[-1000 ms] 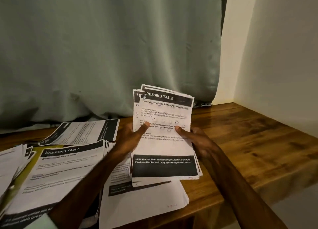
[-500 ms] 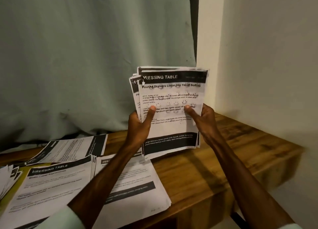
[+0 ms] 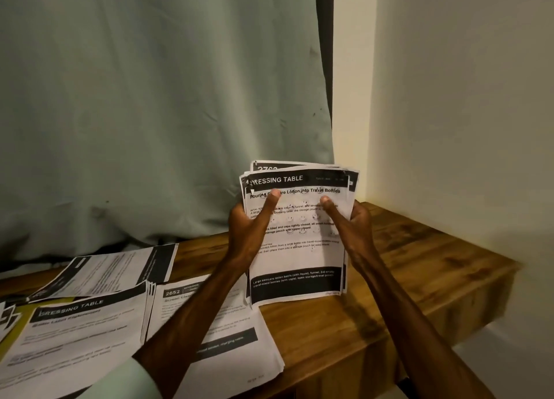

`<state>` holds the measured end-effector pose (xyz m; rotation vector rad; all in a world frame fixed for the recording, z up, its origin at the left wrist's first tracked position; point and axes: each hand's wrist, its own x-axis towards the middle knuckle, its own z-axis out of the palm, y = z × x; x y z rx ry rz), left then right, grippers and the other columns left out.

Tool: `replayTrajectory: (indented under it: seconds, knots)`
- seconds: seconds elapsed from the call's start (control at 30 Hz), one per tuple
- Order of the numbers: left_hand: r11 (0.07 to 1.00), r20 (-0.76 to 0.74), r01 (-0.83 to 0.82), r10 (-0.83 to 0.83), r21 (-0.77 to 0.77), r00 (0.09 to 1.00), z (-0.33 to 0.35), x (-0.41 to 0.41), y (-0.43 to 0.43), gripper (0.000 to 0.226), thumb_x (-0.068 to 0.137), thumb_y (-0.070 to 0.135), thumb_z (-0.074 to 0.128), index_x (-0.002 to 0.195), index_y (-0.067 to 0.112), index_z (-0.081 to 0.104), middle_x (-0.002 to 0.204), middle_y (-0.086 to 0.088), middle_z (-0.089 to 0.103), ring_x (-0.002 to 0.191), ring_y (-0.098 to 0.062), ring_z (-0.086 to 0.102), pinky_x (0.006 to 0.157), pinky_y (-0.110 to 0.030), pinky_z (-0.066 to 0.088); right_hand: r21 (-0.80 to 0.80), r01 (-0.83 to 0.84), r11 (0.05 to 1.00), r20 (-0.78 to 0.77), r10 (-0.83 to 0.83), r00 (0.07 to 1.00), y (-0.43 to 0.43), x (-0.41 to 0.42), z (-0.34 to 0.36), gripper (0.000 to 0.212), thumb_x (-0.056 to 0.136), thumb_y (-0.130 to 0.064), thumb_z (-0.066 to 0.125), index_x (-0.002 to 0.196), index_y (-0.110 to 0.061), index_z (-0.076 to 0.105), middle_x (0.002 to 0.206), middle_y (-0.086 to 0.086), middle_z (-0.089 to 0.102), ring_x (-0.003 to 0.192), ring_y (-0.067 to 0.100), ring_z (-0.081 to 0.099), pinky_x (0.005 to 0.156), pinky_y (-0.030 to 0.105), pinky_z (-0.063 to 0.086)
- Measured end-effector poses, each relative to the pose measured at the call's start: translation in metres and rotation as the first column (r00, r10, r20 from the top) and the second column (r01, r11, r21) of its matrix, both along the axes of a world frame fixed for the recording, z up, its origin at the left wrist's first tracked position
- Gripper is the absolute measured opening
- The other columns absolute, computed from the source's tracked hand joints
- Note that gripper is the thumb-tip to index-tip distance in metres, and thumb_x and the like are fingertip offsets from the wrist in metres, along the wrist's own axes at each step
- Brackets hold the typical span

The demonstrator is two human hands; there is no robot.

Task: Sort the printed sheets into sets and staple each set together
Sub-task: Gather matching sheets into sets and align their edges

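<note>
Both hands' grip, left hand [image 3: 248,233] and right hand [image 3: 353,230], pinches the upright sheet stack [image 3: 296,257] between them by its side edges.

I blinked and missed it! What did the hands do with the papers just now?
The stack of sheets rose off the papers lying on the table and stands upright. The left hand and right hand slid higher on it, thumbs now near the title, and kept gripping its sides. The piles on the table stayed put.
</note>
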<state>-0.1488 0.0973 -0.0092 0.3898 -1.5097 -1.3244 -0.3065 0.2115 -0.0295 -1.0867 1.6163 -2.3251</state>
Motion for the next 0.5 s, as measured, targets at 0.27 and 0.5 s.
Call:
replayTrajectory:
  seconds: [0.27, 0.5]
  knots:
    - [0.968, -0.033, -0.249, 0.249, -0.007, 0.968, 0.049, -0.011, -0.017, 0.054, 0.093, 0.063, 0.062, 0.072, 0.014, 0.071, 0.072, -0.004, 0.075, 0.072, -0.025, 0.075, 0.075, -0.046, 0.064, -0.091, 0.162, 0.983, 0.110, -0.152, 0.982, -0.011, 0.001, 0.055, 0.045, 0.095, -0.054, 0.063, 0.077, -0.012, 0.067, 0.071, 0.002, 0.071, 0.061, 0.011, 0.068, 0.060, 0.019, 0.051]
    - [0.941, -0.021, -0.338, 0.337, -0.013, 0.941, 0.060, -0.012, -0.018, 0.038, 0.099, 0.035, 0.065, 0.066, 0.016, 0.067, 0.070, -0.007, 0.073, 0.069, -0.027, 0.074, 0.069, -0.040, 0.063, -0.053, 0.261, 0.964, 0.106, -0.254, 0.961, -0.016, 0.002, 0.071, 0.037, 0.101, -0.041, 0.060, 0.072, -0.018, 0.059, 0.073, 0.000, 0.066, 0.066, 0.014, 0.063, 0.059, 0.021, 0.043]
